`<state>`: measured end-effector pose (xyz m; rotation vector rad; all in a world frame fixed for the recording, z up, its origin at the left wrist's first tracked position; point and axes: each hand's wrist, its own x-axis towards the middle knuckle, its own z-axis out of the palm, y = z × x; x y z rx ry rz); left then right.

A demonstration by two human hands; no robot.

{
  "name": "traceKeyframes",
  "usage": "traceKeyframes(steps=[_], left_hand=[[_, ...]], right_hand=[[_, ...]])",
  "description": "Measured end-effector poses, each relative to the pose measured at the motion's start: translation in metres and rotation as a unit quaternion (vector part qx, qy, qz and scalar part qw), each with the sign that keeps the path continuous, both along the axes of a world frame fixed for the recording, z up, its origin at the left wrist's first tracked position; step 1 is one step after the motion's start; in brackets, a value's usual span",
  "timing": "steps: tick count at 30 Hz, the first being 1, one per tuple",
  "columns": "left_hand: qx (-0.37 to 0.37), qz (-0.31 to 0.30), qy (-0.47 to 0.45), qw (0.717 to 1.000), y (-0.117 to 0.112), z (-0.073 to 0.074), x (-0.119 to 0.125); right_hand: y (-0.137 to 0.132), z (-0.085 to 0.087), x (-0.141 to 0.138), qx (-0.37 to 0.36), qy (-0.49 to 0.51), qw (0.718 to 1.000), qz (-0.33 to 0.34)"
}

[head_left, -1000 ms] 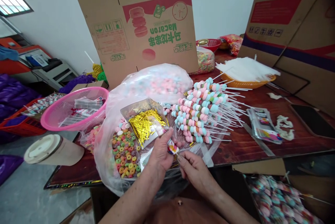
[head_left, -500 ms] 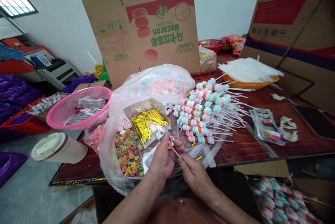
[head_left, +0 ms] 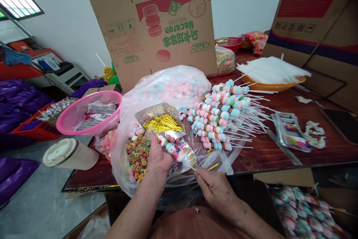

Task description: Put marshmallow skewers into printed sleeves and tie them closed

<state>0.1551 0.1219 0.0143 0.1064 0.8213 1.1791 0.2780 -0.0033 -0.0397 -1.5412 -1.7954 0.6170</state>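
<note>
A marshmallow skewer (head_left: 172, 148), colourful and in a clear printed wrapper, lies slantwise between my hands. My left hand (head_left: 159, 155) cradles its candy end from below, thumb raised apart and fingers mostly hidden behind the candy. Pinched in the thumb and fingers of my right hand (head_left: 211, 181) is the skewer's white stick end. Just beyond the left hand, gold twist ties (head_left: 163, 124) fill a small tray. Ring-shaped cereal (head_left: 137, 153) in several colours lies left of that hand. A stack of marshmallow skewers (head_left: 220, 114) is to the right, sticks pointing right.
A clear plastic bag (head_left: 167, 71) of marshmallows sits behind the tray. At left are a pink basket (head_left: 63, 129) with wrappers and a lidded cup (head_left: 81, 155). An orange basket (head_left: 275, 87) of white sticks and a pack of wrappers (head_left: 289, 131) lie right. A carton (head_left: 117, 54) stands behind.
My left hand has moved left and let its pinch near the stick go; it now lies under the candies. My right hand still grips the stick. The skewer shows more fully.
</note>
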Motion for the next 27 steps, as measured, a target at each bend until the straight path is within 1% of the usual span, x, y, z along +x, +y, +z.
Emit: traceKeyframes(steps=[3,8,12,16,19,23,25,27], left_hand=[[0.008,-0.003,-0.021,1.000,0.001,-0.001,0.001],[0.023,0.015,-0.027,0.999,0.006,0.003,-0.002],[0.051,-0.008,-0.038,0.998,0.003,-0.004,0.000],[0.049,-0.036,-0.040,0.997,-0.002,-0.012,0.004],[0.042,-0.056,-0.030,0.997,-0.011,-0.016,0.012],[0.031,-0.112,-0.004,0.993,-0.031,-0.026,0.027],[0.017,-0.107,0.025,0.994,-0.040,-0.032,0.032],[0.012,-0.097,0.055,0.994,-0.044,-0.036,0.033]], right_hand=[[-0.002,0.003,-0.001,-0.045,0.041,0.998,0.006],[-0.002,0.004,-0.003,-0.063,0.026,0.998,0.016],[0.000,0.004,-0.005,-0.068,0.066,0.995,0.017],[0.000,0.003,-0.006,-0.089,0.127,0.988,0.013],[0.003,0.003,-0.008,-0.089,0.142,0.986,0.007],[0.013,0.004,-0.008,-0.066,0.155,0.985,-0.023],[0.017,0.002,-0.006,-0.059,0.161,0.984,-0.041],[0.018,-0.002,-0.004,-0.060,0.139,0.987,-0.053]])
